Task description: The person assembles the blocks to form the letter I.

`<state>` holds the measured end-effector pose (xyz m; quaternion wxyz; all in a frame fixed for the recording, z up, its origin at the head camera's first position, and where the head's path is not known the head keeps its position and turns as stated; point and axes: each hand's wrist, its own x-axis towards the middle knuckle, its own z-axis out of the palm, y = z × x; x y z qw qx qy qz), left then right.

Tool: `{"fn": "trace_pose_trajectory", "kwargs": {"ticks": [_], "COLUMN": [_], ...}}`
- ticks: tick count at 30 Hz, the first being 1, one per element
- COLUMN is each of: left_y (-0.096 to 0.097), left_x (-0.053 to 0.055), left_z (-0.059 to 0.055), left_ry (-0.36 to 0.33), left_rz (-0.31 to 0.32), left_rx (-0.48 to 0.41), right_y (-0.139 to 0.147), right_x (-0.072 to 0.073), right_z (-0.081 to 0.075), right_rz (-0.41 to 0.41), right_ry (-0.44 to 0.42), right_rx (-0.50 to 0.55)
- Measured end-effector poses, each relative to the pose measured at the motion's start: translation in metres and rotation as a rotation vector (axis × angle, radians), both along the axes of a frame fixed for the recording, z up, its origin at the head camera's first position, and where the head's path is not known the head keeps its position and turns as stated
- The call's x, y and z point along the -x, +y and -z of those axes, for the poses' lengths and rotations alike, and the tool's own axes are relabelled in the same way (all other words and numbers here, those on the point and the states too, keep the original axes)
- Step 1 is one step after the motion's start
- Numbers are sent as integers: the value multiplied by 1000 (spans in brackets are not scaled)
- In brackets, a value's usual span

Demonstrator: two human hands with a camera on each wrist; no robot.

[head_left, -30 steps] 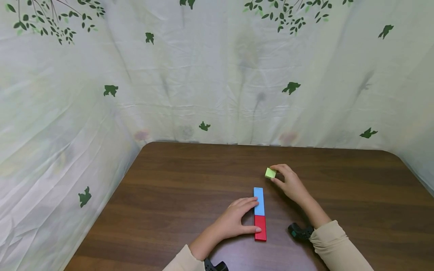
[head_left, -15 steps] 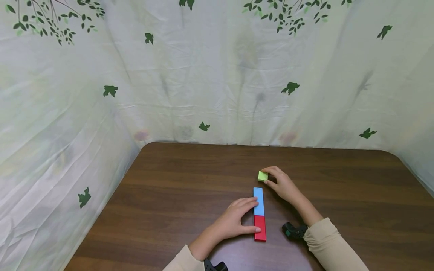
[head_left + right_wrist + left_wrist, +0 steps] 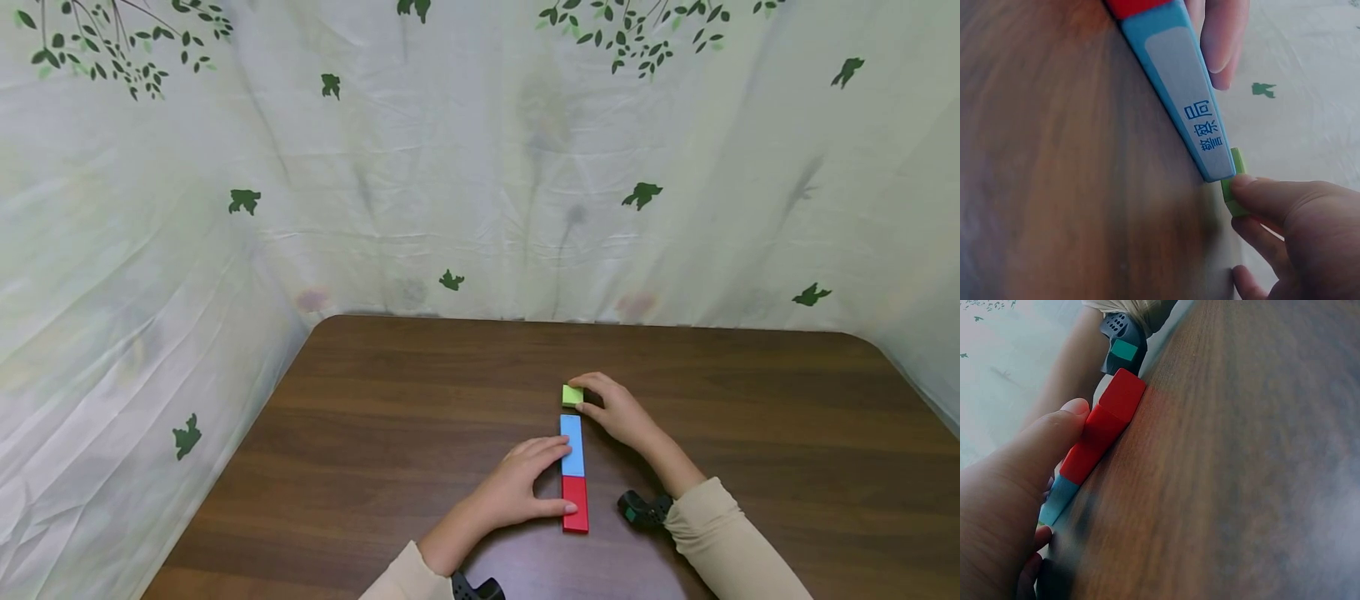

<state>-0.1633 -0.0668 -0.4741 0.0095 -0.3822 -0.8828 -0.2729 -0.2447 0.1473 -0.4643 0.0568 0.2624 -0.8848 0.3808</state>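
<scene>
A blue block [image 3: 572, 426] and a red block [image 3: 575, 490] lie end to end on the brown table, in a line running away from me. From the left, my left hand [image 3: 517, 485] rests its fingertips on the blue block and its thumb on the red one. Just beyond the blue block's far end, my right hand [image 3: 619, 414] pinches a small light green block [image 3: 572, 396] between thumb and fingers. A narrow gap parts green from blue in the head view. The right wrist view shows blue characters on a pale panel [image 3: 1175, 65] along the blue block's side.
The brown wooden table [image 3: 420, 375] has rounded far corners. Behind it hangs a pale curtain [image 3: 487, 167] printed with green leaves and birds. Dark wrist-worn devices sit on both wrists, the right one [image 3: 643, 509] close to the tabletop.
My right hand has moved left and slightly nearer with the green block, from the right of the blue block's line to just past its far end. My left hand stays put.
</scene>
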Motion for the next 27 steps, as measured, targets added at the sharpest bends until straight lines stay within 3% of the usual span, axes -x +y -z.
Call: {"fn": "trace_pose_trajectory", "kwargs": {"ticks": [27], "left_y": [-1], "left_x": [-1], "left_z": [-1], "left_ry": [-8], "left_rz": [6], "left_rx": [-3], "right_y": [-2], "right_x": [1], "right_z": [4], "right_rz": [17], "right_ry": [-38], "right_rx": [-17]}}
